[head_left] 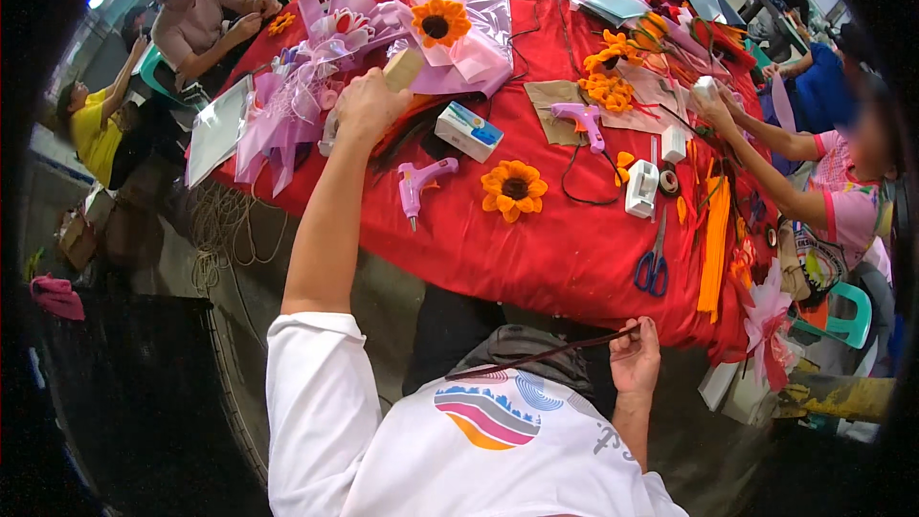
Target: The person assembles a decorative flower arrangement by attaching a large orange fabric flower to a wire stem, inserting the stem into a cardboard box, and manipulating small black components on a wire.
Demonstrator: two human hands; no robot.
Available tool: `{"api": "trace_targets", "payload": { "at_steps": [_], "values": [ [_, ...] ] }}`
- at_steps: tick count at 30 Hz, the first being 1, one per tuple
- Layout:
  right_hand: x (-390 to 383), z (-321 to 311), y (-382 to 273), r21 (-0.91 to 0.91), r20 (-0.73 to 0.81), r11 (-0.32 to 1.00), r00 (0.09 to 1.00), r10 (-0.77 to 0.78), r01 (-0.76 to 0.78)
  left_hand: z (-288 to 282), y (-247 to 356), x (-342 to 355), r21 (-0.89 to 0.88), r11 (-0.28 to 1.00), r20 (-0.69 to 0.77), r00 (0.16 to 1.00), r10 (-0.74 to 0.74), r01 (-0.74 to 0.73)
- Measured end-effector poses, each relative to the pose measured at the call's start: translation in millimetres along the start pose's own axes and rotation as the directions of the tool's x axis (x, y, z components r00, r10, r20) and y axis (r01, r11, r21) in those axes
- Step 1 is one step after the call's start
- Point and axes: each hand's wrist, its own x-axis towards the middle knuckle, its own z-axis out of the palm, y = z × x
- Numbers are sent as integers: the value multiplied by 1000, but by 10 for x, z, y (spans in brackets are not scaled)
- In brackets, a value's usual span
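My left hand [369, 110] reaches over the table at the left, its fingers curled against a small tan block [404, 69] that sticks out past the thumb side. Purple wrapped bouquets [297, 105] lie beside it. At the table's front edge, my right hand [637, 354] pinches one end of a thin dark brown pipe cleaner [546, 356], which trails left across my lap. Between the hands on the red cloth lie a pink glue gun [421, 187], a yellow-orange flower with a dark centre [514, 190] and a white-and-blue box [468, 131].
Scissors [652, 268], a white tape dispenser [641, 189], orange pipe cleaners [715, 244] and another pink glue gun [582, 124] with a dark cord lie on the red tablecloth [459, 254]. Co-workers sit at the left and right. Rope [225, 230] hangs at the left edge.
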Motion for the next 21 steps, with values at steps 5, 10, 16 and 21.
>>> {"api": "trace_targets", "payload": {
  "at_steps": [5,10,16,21],
  "values": [
    [-20,-17,15,10,-19,1000,1000,-6,6,-148,96,61,59,998,5,1000,1,-1],
    [-20,-89,17,16,-26,999,999,-36,36,-29,99,-76,-51,997,-175,983,55,-64],
    [-26,-9,22,-6,-9,1000,1000,-23,23,309,115,-529,-325,884,-571,815,100,-336],
    [1,126,53,-133,26,988,996,-81,84,602,300,-915,-622,635,-555,830,57,-459]
  ]
}}
